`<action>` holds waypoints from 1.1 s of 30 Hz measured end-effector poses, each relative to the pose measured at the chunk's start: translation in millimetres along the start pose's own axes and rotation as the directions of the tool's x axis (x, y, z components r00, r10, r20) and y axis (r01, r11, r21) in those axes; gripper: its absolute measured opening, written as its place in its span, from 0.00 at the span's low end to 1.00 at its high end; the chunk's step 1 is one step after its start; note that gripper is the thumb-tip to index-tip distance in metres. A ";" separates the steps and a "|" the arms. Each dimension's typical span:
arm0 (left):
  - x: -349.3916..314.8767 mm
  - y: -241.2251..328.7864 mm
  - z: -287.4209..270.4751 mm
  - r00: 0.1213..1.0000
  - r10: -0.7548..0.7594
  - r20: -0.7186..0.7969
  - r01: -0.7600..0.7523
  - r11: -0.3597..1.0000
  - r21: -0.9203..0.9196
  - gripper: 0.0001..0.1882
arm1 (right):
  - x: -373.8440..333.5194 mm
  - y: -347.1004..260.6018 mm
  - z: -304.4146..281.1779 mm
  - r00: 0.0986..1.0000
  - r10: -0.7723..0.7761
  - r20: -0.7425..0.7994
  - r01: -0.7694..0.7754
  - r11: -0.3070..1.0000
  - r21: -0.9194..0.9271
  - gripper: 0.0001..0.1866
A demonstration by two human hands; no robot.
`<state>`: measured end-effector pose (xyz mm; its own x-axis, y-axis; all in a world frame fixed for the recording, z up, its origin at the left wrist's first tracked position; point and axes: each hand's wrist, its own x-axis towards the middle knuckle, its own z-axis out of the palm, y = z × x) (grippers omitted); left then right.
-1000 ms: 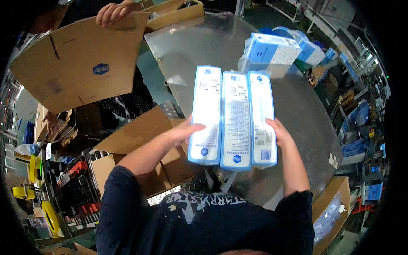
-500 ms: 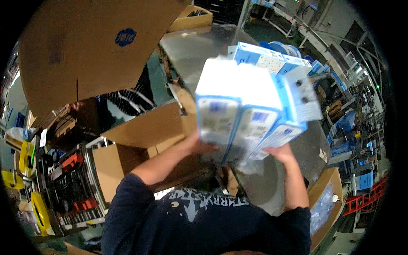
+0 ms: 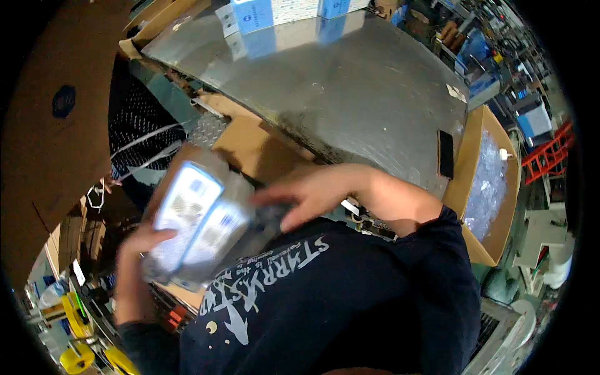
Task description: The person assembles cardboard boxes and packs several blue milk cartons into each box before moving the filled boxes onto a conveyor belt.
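A bundle of white-and-blue boxes (image 3: 190, 219), tilted and smeared by motion, hangs low at the left, in front of my body. My left hand (image 3: 142, 242) grips its left side, thumb lying over the front face. My right hand (image 3: 309, 195) reaches across from the right, its fingers and thumb pressed against the bundle's shaded right side. Clear wrapping seems to cover the boxes. Under and behind them shows a brown carton flap (image 3: 256, 147); the boxes hide much of the carton.
A metal table (image 3: 337, 87) spans the far side, with more white-and-blue boxes (image 3: 256, 15) along its back edge. A dark flat object (image 3: 445, 155) lies near its right end. At right stands a carton (image 3: 478, 250) of clear plastic pieces (image 3: 487, 187). A large cardboard panel (image 3: 56, 144) rises at left.
Both hands have carried the bundle from over the table leftward and down, toward the open carton. The view has swung to the right.
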<state>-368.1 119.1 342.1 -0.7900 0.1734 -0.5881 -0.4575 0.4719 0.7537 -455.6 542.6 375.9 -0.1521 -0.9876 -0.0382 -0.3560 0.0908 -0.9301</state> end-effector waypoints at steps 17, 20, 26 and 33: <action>192.4 -133.0 207.4 0.927 -0.368 0.067 0.210 0.662 0.720 0.46 | -370.8 140.0 -33.1 -0.563 0.607 -0.561 -0.341 0.448 0.826 0.21; 198.0 -26.5 197.4 0.961 -0.195 0.194 0.229 0.958 -0.173 0.34 | -415.9 170.4 -41.5 -0.690 0.531 -0.491 -0.271 0.439 0.856 0.20; 205.4 -3.7 226.7 0.995 -0.098 0.023 0.099 0.905 -0.413 0.21 | -480.1 249.6 -73.3 -0.713 0.532 -0.457 -0.095 0.572 0.814 0.23; 221.4 -33.0 235.8 0.944 -0.160 -0.287 -0.002 0.870 -0.492 0.19 | -587.7 326.4 -60.3 -0.582 0.279 -0.764 -0.811 -0.274 0.517 0.20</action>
<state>-431.6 345.8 117.8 -0.7901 -0.1601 -0.5917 -0.5974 -0.0151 0.8018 -538.0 1160.4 116.8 -0.7152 0.6977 0.0418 0.6979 0.7096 0.0968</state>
